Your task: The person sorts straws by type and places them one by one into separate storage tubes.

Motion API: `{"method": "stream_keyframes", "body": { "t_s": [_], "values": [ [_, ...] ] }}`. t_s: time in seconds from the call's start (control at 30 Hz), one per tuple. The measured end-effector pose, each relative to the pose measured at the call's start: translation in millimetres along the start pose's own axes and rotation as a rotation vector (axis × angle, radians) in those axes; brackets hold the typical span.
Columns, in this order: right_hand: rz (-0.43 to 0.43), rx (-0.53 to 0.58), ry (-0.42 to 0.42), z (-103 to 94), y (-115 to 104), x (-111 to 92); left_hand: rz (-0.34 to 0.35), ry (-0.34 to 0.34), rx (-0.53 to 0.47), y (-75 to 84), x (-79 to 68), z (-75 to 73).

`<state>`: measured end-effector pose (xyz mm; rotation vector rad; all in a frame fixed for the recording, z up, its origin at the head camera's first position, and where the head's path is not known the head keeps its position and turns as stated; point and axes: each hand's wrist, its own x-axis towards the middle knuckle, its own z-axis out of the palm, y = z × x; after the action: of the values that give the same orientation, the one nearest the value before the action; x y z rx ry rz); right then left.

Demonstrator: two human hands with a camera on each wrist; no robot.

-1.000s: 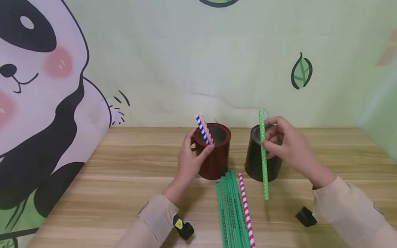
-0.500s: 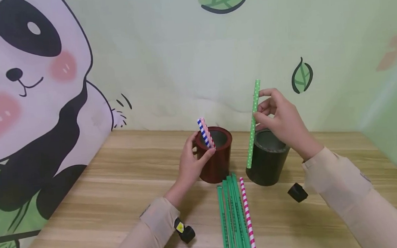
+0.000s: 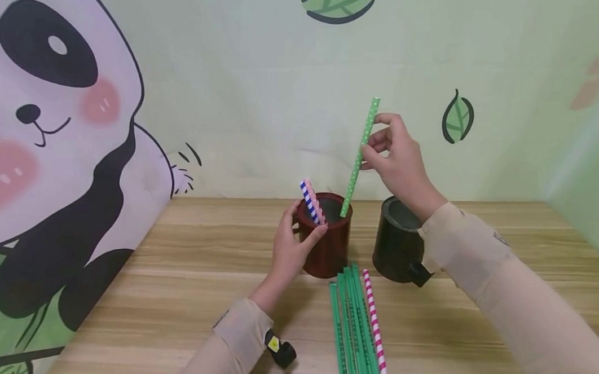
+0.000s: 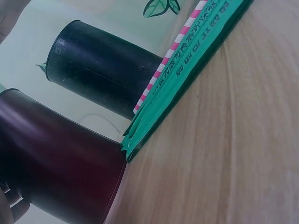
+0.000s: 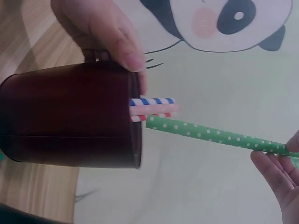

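My left hand (image 3: 293, 241) grips the dark red mug (image 3: 325, 253) by its handle side, thumb at the rim. A blue-striped straw (image 3: 308, 200) and a pink straw (image 3: 314, 200) lean together in that mug; in the right wrist view a red-striped straw (image 5: 138, 118) also shows beside them. Up and to the right, my right hand (image 3: 397, 159) pinches a green polka-dot straw (image 3: 359, 161), tilted. Its lower end is over the mug's opening in the head view; in the right wrist view that end (image 5: 154, 122) appears just outside the rim.
A black mug (image 3: 399, 244) stands right of the red one, partly behind my right sleeve. In front lie several green-wrapped straws (image 3: 355, 325) and a pink-and-white striped straw (image 3: 375, 330) on the wooden table (image 3: 184, 306). The panda-printed backdrop (image 3: 244, 99) rises behind.
My right hand has lifted the green polka-dot straw and carried it left, from in front of the black mug to above the red mug. The left hand keeps its grip.
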<state>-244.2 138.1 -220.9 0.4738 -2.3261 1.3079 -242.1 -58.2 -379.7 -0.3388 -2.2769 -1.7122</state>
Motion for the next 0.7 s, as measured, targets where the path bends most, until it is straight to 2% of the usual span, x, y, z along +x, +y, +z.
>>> {"method": "stream_keyframes", "body": {
  "t_s": [0.3,0.47,0.7],
  "values": [
    [-0.009,-0.039,-0.069,23.9,7.7,4.5,0.004,0.004,0.003,1.5,0.4,1.3],
    [0.010,-0.082,-0.142,35.8,10.5,3.3,0.023,0.009,-0.005,0.7,0.8,2.2],
    [0.027,-0.101,-0.205,48.8,15.7,-0.3,0.003,0.000,-0.015,3.1,0.4,2.2]
  ]
}}
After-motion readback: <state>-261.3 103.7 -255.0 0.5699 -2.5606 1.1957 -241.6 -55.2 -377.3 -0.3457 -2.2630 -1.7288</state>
